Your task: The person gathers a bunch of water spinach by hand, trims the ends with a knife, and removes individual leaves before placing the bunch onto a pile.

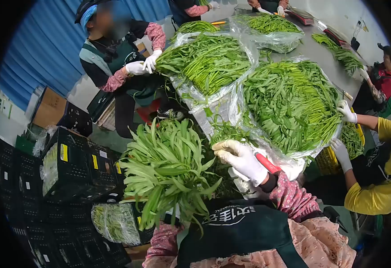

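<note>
- Our right hand (242,161), gloved white, is gripping a red-handled tool (267,164) with its fingers curled shut.
- Our left hand is lying hidden beneath the bundle of leafy green stalks (164,172); we cannot tell its grip.
- The bundle is standing upright at left-centre, before the black crates (70,165).
- We are judging it light, limp and easily bruised; we are advising a hold low on the gathered stems.
- Heaped greens (289,102) are lying on clear plastic beyond.
</note>
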Demonstrator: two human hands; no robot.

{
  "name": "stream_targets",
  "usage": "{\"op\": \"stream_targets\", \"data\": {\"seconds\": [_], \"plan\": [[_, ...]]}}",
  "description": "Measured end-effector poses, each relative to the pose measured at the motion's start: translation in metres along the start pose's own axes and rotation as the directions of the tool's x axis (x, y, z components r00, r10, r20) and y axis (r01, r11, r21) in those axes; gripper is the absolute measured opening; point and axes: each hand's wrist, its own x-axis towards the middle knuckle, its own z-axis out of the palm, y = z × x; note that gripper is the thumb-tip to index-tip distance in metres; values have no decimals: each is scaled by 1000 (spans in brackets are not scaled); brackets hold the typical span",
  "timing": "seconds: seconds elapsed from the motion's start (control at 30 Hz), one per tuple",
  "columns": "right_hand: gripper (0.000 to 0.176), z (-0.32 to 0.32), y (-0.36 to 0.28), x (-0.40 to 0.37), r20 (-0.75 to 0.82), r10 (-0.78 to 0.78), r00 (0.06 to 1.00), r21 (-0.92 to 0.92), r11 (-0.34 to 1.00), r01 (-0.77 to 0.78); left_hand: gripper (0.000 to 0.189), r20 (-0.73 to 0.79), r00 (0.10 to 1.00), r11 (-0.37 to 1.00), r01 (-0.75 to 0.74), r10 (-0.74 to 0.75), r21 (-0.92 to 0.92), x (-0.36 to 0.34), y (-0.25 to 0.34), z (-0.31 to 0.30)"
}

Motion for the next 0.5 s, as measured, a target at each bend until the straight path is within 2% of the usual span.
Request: {"op": "stream_targets", "data": {"seconds": [0.03, 0.17, 0.2, 0.3, 0.4, 0.43, 0.5], "plan": [[28, -2, -8, 1, 57, 71, 996, -62, 996, -67, 26, -3, 1000, 1000, -7, 7, 8, 2, -1, -1], [40, -4, 11, 13, 188, 313, 931, 273, 894, -356, 25, -20, 1000, 999, -14, 15, 46, 3, -10, -6], [36, -3, 14, 15, 213, 345, 914, 341, 851, -400, 25, -25, 1000, 998, -16, 17, 58, 5, -13, -7], [35, 1, 19, 16, 204, 355, 912, 268, 876, -401, 25, -38, 999, 996, -16, 20, 91, 4, -21, -13], [37, 2, 25, 15, 195, 335, 922, 316, 868, -382, 25, -40, 999, 992, -14, 19, 121, 4, -29, -19], [30, 1, 23, 16, 174, 244, 954, 261, 923, -283, 25, -41, 999, 991, -13, 19, 133, 5, -32, -20], [26, 0, 18, 14, 127, 291, 948, 268, 910, -316, 24, -39, 999, 989, -19, 25, 150, 7, -37, -22]]}}
